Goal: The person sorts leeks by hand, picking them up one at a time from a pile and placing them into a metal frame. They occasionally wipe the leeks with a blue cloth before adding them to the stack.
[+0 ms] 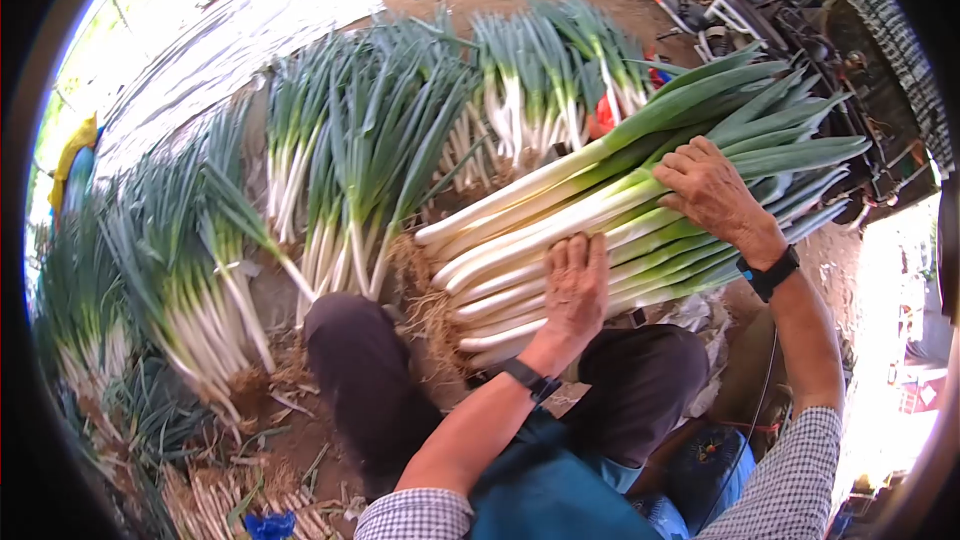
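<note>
The bundle of leeks point(600, 230) lies across the knees – roots lower left, leaves upper right – left hand point(575, 285) flat on the white stalks, right hand point(712, 188) pressing open-palmed on the green

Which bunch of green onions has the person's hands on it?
The big bunch lying across the person's knees: the left hand and right hand press on it. The other bunches lie untouched on the ground.

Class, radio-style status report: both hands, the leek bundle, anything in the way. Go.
Left hand flat on white stalks of leek bundle. Right hand pressing its green part. Bundle across lap. Other leek bunches close ahead.
</note>
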A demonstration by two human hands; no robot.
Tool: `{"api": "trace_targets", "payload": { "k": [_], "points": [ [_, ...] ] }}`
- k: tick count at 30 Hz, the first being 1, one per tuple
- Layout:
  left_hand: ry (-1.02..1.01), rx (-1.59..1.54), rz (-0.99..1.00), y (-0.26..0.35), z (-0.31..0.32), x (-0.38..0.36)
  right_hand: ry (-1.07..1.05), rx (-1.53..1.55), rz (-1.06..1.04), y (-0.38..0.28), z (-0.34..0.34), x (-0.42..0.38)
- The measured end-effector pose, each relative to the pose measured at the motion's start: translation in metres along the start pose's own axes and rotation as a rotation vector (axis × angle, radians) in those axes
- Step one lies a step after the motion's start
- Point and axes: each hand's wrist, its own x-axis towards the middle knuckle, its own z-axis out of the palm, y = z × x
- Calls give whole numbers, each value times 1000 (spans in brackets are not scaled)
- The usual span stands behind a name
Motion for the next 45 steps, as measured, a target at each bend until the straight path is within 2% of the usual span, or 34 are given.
{"api": "trace_targets", "payload": {
  "k": [8,17,27,30,31,34,38,41,45],
  "points": [
    [80,3,20,-2,1,-2,-19,221,129,0,15,-10],
    [122,5,5,0,-1,-3,31,187,59,-17,18,-6],
    [0,-81,87,-1,-21,-19,37,220,141,-19,34,-20],
    [8,-95,174,4,-47,-28,16,229,146,-19,36,-19],
    [31,-56,155,-3,-50,-24,18,218,149,-21,35,-19],
    [83,-59,-63,-30,-59,22,13,200,169,-29,28,-21],
    [-54,68,-76,-71,-43,17,36,201,169,-29,36,-20],
    [-140,92,-122,-77,-31,10,-41,175,185,-25,53,-18],
    [-84,35,-55,-76,-37,8,-56,255,174,-15,45,-8]
  ]
}}
